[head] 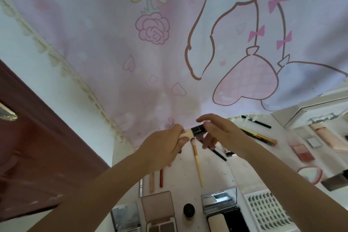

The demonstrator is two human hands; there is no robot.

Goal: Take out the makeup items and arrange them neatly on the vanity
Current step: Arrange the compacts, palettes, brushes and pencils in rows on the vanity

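Fingers of both hands pinch one small cream-and-black tube (192, 131) between them: left hand (165, 149) on the cream end, right hand (218, 133) on the black cap, held above the worktop (212, 173), probably to check or cap it before placing. Below: two yellow-handled brushes, roughly four compacts in a row, one lash tray (267, 211).

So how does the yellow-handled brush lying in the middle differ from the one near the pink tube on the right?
The middle brush lies nearly straight toward the camera with its pale bristles at the far end; the right brush lies slantwise with orange-brown bristles pointing right. The middle one is fully in view, while the right hand hides the right one's handle end. Both rest flat on the vanity with yellow handles.
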